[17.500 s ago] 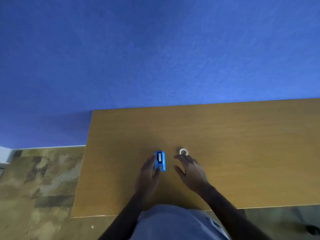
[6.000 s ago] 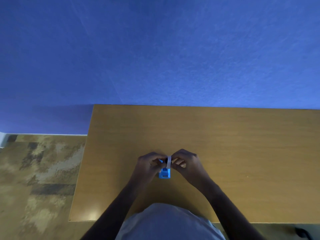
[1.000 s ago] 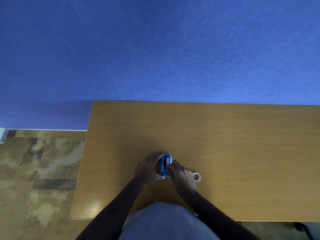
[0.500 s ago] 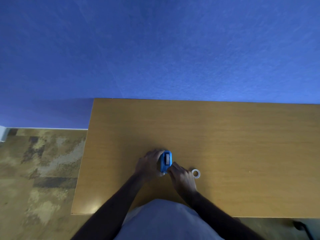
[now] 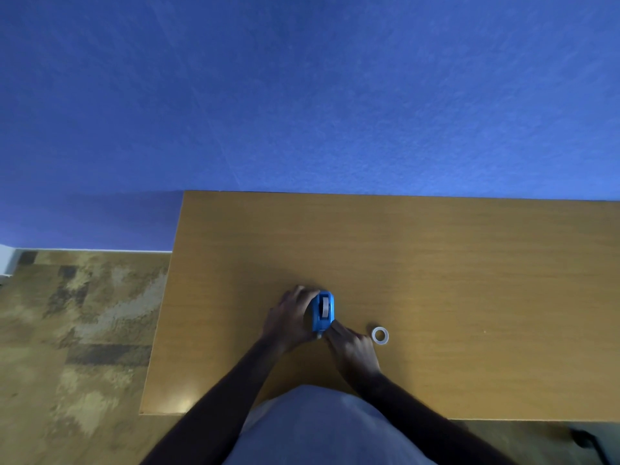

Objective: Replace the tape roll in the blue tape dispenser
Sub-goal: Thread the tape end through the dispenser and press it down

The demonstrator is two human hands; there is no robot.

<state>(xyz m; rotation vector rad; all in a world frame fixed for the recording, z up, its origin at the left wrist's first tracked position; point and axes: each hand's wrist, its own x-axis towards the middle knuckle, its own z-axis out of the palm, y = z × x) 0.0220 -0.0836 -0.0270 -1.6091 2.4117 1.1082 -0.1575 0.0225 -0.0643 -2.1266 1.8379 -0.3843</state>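
Note:
The blue tape dispenser stands on the wooden table, with a pale tape roll showing in its top slot. My left hand wraps around its left side and grips it. My right hand has its fingers closed, with the fingertips touching the dispenser's near end; what they pinch is too small to tell. A small white tape ring lies flat on the table just right of my right hand, apart from it.
The table's left edge drops to patterned carpet. A blue wall rises behind the table's far edge. My light shirt overlaps the near edge. A dark object lies on the floor at the lower right.
The dispenser has stayed upright in my left hand. My right hand slid from its top down to its near end. The white ring stayed on the table.

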